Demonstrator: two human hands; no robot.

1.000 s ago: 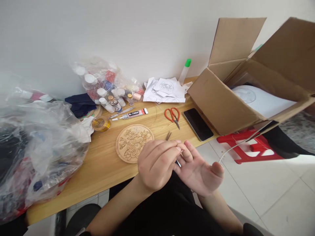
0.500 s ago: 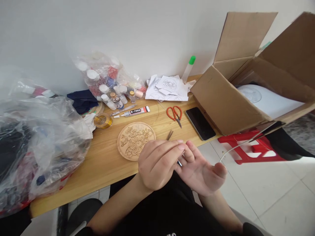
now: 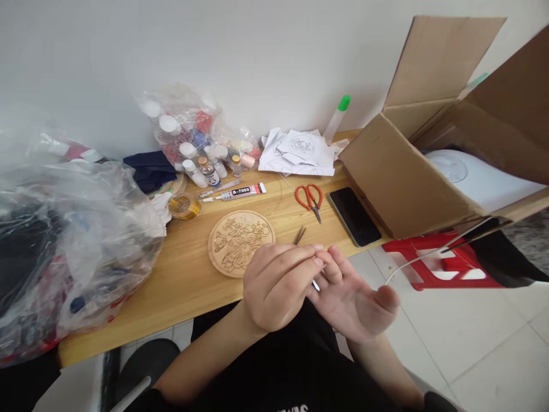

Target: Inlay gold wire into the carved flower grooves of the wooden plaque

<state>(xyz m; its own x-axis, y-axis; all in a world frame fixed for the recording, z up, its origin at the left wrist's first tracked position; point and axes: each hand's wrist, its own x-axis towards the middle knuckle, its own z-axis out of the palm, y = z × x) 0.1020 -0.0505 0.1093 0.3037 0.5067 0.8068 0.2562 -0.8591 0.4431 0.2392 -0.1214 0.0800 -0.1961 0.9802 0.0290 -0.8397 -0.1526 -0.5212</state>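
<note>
My left hand [image 3: 277, 286] hangs over the table's front edge, its fingers pressed together and bent toward the other hand. Its fingertips meet a bent finger of my right hand [image 3: 358, 306]; whatever lies between them is too small to make out. The right palm faces up, thumb stretched well apart and fingers partly bent. A small bright glint shows in the gap between the hands. Behind the left hand lies a round wooden board [image 3: 234, 243] with raised gold-coloured wire outlines of flowers. Close by, the pointed metal tips [image 3: 299, 234] of a tool show, the rest hidden.
Red-handled scissors [image 3: 309, 200] and a phone [image 3: 354, 216] lie to the right. A glue tube [image 3: 242, 191], gold wire spool [image 3: 184, 206], bottles [image 3: 199, 171] and papers [image 3: 298, 151] sit behind. Plastic bags [image 3: 98, 240] crowd the left; an open cardboard box [image 3: 407, 177] stands right.
The camera view has shifted slightly, so the table's things sit a little farther right. Both hands keep nearly the same pose, fingertips still together.
</note>
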